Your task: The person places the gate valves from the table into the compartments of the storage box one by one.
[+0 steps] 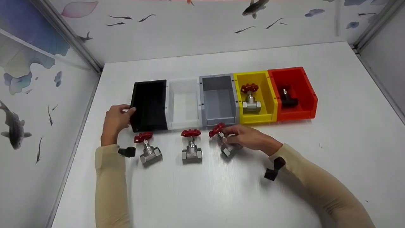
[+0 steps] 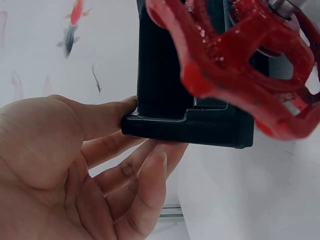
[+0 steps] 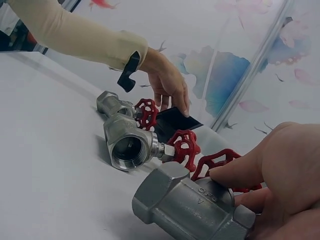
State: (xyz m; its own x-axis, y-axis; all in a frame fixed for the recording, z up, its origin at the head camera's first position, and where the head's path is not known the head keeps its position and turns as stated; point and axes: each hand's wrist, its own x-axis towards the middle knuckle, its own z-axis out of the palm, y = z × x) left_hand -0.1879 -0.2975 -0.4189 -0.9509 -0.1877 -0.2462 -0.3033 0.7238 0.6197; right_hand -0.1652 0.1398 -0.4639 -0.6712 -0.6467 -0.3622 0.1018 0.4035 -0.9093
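At the left end of the bin row, the left hand [image 1: 117, 122] touches the black bin [image 1: 148, 106]; in the left wrist view its thumb and fingers [image 2: 112, 120] lie at the bin's edge. The right hand [image 1: 248, 137] grips a metal valve with a red handwheel [image 1: 229, 148], tilted, in front of the grey bin [image 1: 218, 101]. In the right wrist view the thumb [image 3: 240, 172] presses on the body of that valve [image 3: 195, 205]. Two more red-wheeled valves stand to its left, one at the middle [image 1: 191, 152] and one [image 1: 150, 153] near the black bin.
A white bin [image 1: 184, 104] sits between black and grey. The yellow bin [image 1: 269, 118] holds a red-wheeled valve [image 1: 251, 103]; the red bin [image 1: 303, 114] holds a dark fitting [image 1: 288, 100]. Printed panels [image 1: 190, 31] enclose the white table [image 1: 196, 196] at back and sides.
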